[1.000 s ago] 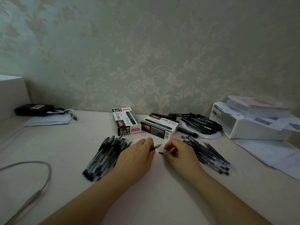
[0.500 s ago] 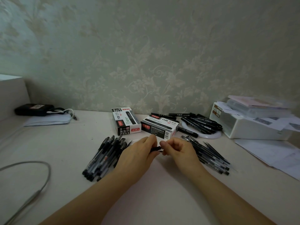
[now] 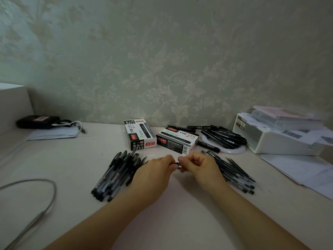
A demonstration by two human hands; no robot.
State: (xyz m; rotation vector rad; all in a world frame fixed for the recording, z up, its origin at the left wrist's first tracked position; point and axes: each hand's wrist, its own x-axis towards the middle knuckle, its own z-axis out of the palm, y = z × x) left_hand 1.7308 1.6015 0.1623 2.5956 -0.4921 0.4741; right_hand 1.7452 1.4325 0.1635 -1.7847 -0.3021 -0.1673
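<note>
Position of workpiece: the slim black plastic pen (image 3: 177,164) is held just above the pale tabletop (image 3: 180,219), in the middle of the work area, bridging the two hands. Only a short dark section shows between the fingertips. The hands cover the rest.

Left hand (image 3: 153,175): fingers curled, thumb and forefinger pinching the pen's 9 o'clock end.

Right hand (image 3: 201,168): fingers curled, thumb and forefinger pinching the pen's 3 o'clock end. The two sets of fingertips nearly touch.

Governing relation: the pen's long axis runs from 9 o'clock to 3 o'clock, in line with both pinches. Neither hand is nearer, as each holds one end. Any push or twist to join the parts should therefore act along this line. A force applied off this line would tend to cock the parts. The visible section is too small to tell whether it is a cap, a tip cone or the barrel itself.

Stock around the work point:
- Heap of capped black gel pens (image 3: 117,175), at 9 o'clock, touching the left hand's outer edge.
- Heap of thinner dark pen parts (image 3: 236,173), at 3 o'clock, just beside the right hand.
- Two black-and-white cardboard pen boxes (image 3: 139,135) (image 3: 178,141), at 12 o'clock, near the fingertips but apart from them.
</note>
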